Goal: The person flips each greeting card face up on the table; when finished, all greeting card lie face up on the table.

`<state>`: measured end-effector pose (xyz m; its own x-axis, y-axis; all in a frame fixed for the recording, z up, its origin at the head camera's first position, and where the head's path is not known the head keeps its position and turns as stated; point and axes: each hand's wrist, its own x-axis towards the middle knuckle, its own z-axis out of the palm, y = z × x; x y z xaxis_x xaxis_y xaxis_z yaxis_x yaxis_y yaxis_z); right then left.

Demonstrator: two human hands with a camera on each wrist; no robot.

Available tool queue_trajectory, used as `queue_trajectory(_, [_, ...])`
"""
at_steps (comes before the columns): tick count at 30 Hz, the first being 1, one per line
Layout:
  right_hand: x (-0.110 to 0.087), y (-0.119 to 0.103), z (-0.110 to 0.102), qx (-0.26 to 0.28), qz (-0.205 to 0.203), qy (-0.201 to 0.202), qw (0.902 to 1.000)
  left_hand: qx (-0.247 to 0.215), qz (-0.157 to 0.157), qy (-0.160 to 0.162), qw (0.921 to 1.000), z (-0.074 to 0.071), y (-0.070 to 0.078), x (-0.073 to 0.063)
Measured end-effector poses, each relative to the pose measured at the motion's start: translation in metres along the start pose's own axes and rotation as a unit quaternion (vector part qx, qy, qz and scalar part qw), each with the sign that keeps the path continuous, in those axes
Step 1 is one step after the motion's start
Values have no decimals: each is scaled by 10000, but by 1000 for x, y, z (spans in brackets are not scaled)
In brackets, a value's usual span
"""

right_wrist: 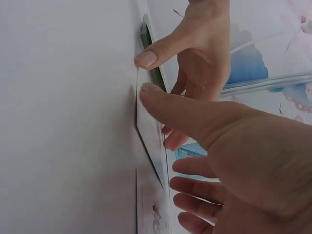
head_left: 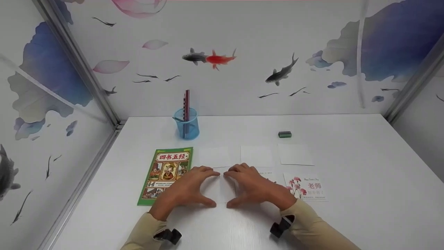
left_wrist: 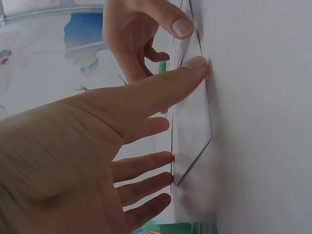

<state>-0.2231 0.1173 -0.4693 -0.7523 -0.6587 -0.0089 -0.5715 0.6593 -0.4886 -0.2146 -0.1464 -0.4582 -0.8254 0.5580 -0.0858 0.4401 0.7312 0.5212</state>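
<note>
Saw left hand [head_left: 189, 187] and right hand [head_left: 248, 185] facing each other at the near middle of white table [head_left: 357, 215], with thumbs spread well apart from fingers rather than clamped together. Found white paper [head_left: 223, 191] in the gap, reaching from thumbs on the near side towards fingers on the far side. Noted both thumbs at the near edge in the wrist views, and left fingertips by the far edge. Could not tell whether touching or just clear at right fingertips. Lost left and right ends of the paper behind both hands in the head view; could not distinguish a single sheet from a folded one. Read the visible part as thin, pale and plain, with straight sides and a thin dark line along the edge. Glimpsed printed card [head_left: 266, 172] mostly covered by right hand, with lettering too small to read. Saw flower card [head_left: 305, 187] farther right, with pink blooms near right wrist. Made out green-bordered book [head_left: 168, 170] to the left, partly hidden behind left hand. Picked out three blank cards [head_left: 256, 155] on the far side, including a very faint leftmost one; beyond, spotted blue cup [head_left: 189, 131] with pencils [head_left: 187, 104] at far left and small green block [head_left: 284, 134] at far right.
</note>
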Motion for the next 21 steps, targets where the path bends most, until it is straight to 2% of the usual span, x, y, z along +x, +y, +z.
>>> queue_trajectory(4, [1, -2, 1, -43, 137, -125, 9998, -15, -129, 60, 9999, 0, 2, 0])
queue_trajectory(10, [1, 0, 4, 72, 124, -16, 9999, -41, 48, 142, 9999, 0, 2, 0])
queue_trajectory(16, [2, -3, 7, -29, 109, 199, 9997, -204, 175, 24, 9996, 0, 1, 3])
queue_trajectory(21, [2, -3, 7, 54, 168, 192, 9997, 139, 8, 41, 9999, -3, 0, 0])
